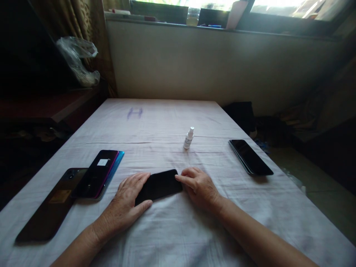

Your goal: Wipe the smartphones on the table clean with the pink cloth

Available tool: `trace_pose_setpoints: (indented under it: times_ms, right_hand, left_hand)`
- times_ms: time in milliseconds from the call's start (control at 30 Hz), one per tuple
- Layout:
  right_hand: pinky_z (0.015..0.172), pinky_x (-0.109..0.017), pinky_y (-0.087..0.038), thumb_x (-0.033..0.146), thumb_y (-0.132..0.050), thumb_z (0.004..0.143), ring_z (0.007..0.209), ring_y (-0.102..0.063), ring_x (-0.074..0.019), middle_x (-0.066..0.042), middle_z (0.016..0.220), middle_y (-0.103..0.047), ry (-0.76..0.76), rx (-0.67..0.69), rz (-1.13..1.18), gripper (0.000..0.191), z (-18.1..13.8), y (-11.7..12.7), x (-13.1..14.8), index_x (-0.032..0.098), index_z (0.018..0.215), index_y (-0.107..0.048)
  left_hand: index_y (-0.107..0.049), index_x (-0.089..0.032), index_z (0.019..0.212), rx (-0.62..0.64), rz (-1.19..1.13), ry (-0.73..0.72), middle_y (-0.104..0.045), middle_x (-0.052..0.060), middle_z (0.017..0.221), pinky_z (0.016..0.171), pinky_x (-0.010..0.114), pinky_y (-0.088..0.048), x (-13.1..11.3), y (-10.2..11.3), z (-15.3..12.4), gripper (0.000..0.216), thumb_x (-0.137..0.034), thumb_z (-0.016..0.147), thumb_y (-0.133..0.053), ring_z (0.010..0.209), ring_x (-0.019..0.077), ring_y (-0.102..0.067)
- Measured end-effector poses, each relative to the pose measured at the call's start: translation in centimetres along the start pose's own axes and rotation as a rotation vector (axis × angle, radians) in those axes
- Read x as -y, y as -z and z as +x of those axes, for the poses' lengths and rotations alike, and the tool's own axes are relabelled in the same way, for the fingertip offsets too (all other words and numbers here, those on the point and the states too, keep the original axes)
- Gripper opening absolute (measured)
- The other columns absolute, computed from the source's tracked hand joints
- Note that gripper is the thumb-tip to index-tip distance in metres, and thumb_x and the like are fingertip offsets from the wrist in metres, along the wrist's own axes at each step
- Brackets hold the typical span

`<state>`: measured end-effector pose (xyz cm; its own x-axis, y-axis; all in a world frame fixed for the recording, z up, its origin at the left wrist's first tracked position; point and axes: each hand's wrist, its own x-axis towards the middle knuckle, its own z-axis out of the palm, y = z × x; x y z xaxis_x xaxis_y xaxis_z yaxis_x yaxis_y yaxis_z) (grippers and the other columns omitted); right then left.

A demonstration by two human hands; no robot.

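Note:
A black smartphone [159,185] lies sideways on the white cloth between my hands, its dark screen facing up. My left hand [129,196] grips its left end, thumb along the near edge and fingers along the far edge. At the other end, my right hand [198,185] has its fingers curled, with the index finger and thumb touching the phone's upper right corner; whether they pinch anything small there is hidden. A small white spray bottle [188,138] with printing on it stands upright just beyond my right hand.
To the left, a phone with a white sticker [105,168] rests on a blue one [118,163], overlapping a brown phone [52,211]. Stacked dark phones [251,157] lie near the right edge of the cloth-covered table [172,118]. A plastic bag [80,59] sits on the side furniture.

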<state>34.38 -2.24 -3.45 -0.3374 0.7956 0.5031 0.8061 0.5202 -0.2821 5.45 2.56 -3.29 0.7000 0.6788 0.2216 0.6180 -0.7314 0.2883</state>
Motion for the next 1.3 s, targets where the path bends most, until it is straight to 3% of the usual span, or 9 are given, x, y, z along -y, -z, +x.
trace_pose_setpoints:
  times_ms: [167,333,500,867,1300]
  right_hand:
    - [0.074,-0.030,-0.050,0.007,-0.053,0.088,0.080,-0.061,-0.0177,-0.007,0.092,-0.069,-0.089,0.008,-0.032,0.030,1.4,-0.7,-0.2,0.022,0.106,-0.073]
    - [0.077,-0.030,-0.051,0.009,-0.055,0.088,0.083,-0.063,-0.0184,-0.006,0.095,-0.070,-0.167,0.009,-0.040,0.030,1.6,-0.9,0.0,0.024,0.107,-0.074]
    - [0.076,-0.029,-0.051,0.011,-0.056,0.089,0.085,-0.063,-0.0186,-0.006,0.093,-0.070,-0.236,0.004,-0.043,0.028,1.7,-1.2,0.2,0.024,0.107,-0.074]
    - [0.078,-0.030,-0.049,0.006,-0.052,0.087,0.086,-0.060,-0.0195,-0.006,0.094,-0.067,-0.198,-0.067,-0.120,0.034,2.5,-0.5,0.8,0.025,0.107,-0.072]
    - [0.077,-0.032,-0.048,0.012,-0.048,0.095,0.086,-0.057,-0.0204,-0.009,0.096,-0.066,-0.117,-0.156,-0.255,0.030,1.9,1.2,2.6,0.020,0.112,-0.071]
  left_hand:
    - [-0.030,-0.024,0.152,-0.046,0.019,-0.006,-0.052,0.011,0.146,0.111,0.048,-0.039,0.1,-0.4,-0.3,0.070,-0.037,0.089,-0.058,0.134,0.0306,-0.048]
    - [-0.030,-0.021,0.151,-0.085,0.127,0.068,-0.046,0.016,0.149,0.108,0.050,-0.041,2.2,-0.9,-1.6,0.082,-0.051,0.083,-0.064,0.137,0.0358,-0.043]
    - [-0.038,-0.020,0.144,-0.055,0.151,0.087,-0.047,0.016,0.148,0.108,0.049,-0.041,3.2,-0.7,-2.4,0.071,-0.050,0.084,-0.063,0.138,0.0341,-0.043]
    - [-0.042,-0.023,0.135,-0.183,0.066,0.151,-0.062,0.011,0.126,0.100,0.049,-0.048,0.9,0.0,-1.5,0.062,-0.040,0.080,-0.068,0.117,0.0324,-0.059]
    - [-0.038,-0.015,0.138,-0.330,0.196,-0.010,-0.062,0.017,0.120,0.100,0.049,-0.045,-1.5,0.4,-0.6,0.053,-0.039,0.095,-0.054,0.114,0.0333,-0.058]
